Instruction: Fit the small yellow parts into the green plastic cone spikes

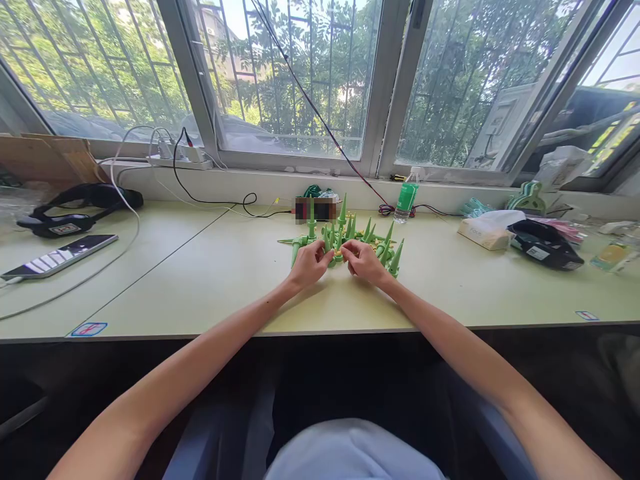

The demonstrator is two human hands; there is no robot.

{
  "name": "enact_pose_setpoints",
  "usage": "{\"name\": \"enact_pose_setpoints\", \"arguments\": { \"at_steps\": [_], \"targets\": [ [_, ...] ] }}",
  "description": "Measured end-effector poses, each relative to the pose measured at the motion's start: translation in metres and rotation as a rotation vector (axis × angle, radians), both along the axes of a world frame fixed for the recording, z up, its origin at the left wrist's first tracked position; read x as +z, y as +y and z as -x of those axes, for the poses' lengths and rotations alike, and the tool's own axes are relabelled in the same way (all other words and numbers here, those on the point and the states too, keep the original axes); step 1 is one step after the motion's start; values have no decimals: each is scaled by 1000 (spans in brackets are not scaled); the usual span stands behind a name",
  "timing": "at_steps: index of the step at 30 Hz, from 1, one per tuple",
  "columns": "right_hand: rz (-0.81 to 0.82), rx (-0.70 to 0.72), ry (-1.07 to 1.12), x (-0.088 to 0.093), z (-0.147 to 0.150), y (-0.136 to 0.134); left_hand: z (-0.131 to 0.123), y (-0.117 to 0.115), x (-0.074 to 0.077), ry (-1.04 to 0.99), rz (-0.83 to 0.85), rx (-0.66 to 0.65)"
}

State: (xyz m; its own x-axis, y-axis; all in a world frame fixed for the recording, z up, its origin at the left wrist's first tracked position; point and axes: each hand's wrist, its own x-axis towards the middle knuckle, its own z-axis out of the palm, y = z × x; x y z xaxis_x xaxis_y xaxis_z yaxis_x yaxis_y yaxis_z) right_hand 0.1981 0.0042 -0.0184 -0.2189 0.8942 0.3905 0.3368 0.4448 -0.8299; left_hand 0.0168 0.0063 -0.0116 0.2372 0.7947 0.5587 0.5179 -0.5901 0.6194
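Several green pointed cone pieces (343,215) stand and lie in a cluster on the pale table, some joined to thicker green parts. Small yellow bits show among them. At the near side of the cluster, my left hand (310,263) is closed in a pinch beside a low green piece (337,258) with a yellow bit on it. Facing it from the other side, my right hand (364,261) has its thumb and fingers pinched together close to the same piece. What lies between the fingertips of either hand is too small to make out.
A water bottle (407,197) with a green label stands behind the cones. To the right are a tissue pack (487,232) and a black strapped device (545,245). At left lie a phone (60,255), a black headset (75,208) and a white cable (131,230).
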Motion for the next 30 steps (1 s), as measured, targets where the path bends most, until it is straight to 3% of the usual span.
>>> {"name": "enact_pose_setpoints", "arguments": {
  "at_steps": [13,24,30],
  "targets": [
    [-14,-3,-34,2,0,-3,1,-1,-1,31,19,-86],
    [-64,-104,-130,2,-2,-2,0,-2,-2,59,2,-107],
    [-53,-17,-52,2,-2,-1,0,-1,-1,69,-37,-60]
  ]
}}
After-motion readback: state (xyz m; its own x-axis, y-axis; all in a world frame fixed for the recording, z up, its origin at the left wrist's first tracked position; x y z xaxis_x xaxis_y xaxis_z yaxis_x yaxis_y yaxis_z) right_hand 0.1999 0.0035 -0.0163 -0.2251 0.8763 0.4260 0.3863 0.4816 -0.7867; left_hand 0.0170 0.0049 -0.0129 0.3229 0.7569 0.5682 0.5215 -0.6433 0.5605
